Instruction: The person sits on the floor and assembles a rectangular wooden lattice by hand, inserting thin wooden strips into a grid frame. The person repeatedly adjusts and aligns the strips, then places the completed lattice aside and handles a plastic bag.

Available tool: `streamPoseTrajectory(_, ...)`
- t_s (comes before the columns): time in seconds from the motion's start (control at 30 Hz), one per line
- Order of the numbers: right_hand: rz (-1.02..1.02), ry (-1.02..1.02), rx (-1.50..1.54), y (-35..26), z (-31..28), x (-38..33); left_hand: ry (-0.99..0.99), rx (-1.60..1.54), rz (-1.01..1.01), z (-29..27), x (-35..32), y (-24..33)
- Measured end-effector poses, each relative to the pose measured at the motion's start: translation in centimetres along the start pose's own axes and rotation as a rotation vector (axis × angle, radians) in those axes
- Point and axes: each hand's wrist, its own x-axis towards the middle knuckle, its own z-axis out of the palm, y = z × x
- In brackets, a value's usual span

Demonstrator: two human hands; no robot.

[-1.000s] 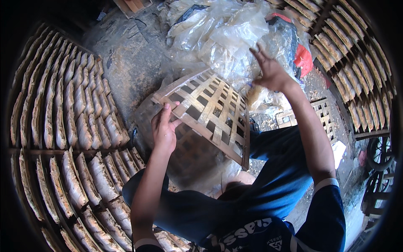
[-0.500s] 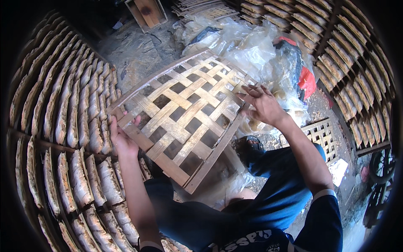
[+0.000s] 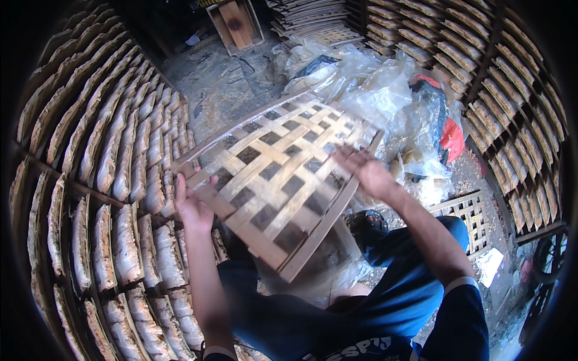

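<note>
Woven tray (image 3: 280,180) is pale tan bamboo in an open checker lattice with dark gaps, racks (image 3: 114,198) at 9 o'clock carry rows of off-white slabs, plastic bags (image 3: 385,90) at 1 o'clock are clear with a red scrap (image 3: 453,139), trousers (image 3: 397,289) at 6 o'clock are blue, floor (image 3: 223,90) is grey.

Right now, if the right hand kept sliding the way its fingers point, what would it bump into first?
The right hand lies flat on the woven bamboo tray, fingers pointing left across it. Going on, it would probably just cross more lattice toward the left hand, though depth is unclear.
</note>
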Motion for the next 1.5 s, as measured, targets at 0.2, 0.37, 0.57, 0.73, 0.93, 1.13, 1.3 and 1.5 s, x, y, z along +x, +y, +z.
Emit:
streamPoseTrajectory(0.2, 0.668, 0.451, 0.25, 1.7, -12.3, 2.8, -0.206, 0.249, -0.138, 2.1, -0.6, -0.9)
streamPoseTrajectory(0.37, 0.806, 0.883, 0.358, 4.7, -13.7, -1.5, -0.19, 0.492, -0.229, 2.8, -1.8, -2.3)
streamPoseTrajectory(0.57, 0.854, 0.948, 0.196, 9.7, -14.6, -5.9, -0.18, 0.639, -0.21, 3.4, -2.6, -3.2)
streamPoseTrajectory(0.73, 0.881, 1.06, 0.811, 11.7, -15.0, -8.0, -0.181, 0.86, -0.11, 4.5, -2.3, -4.4)
streamPoseTrajectory(0.93, 0.772, 0.925, 1.415, 8.5, -15.5, -5.2, -0.187, 0.913, 0.029, 4.7, -1.6, -5.9)
streamPoseTrajectory(1.13, 0.745, 0.63, 1.678, 6.0, -13.5, -2.9, -0.386, 0.694, -0.004, 5.6, -2.5, -5.5)
streamPoseTrajectory(1.3, 0.722, 0.479, 1.669, 4.8, -11.4, -0.7, -0.357, 0.788, 0.017, 7.0, -4.8, -6.7)
streamPoseTrajectory(1.5, 0.859, 0.426, 1.483, 5.6, -10.0, 1.0, -0.152, 0.85, 0.123, 7.8, -5.3, -7.8)
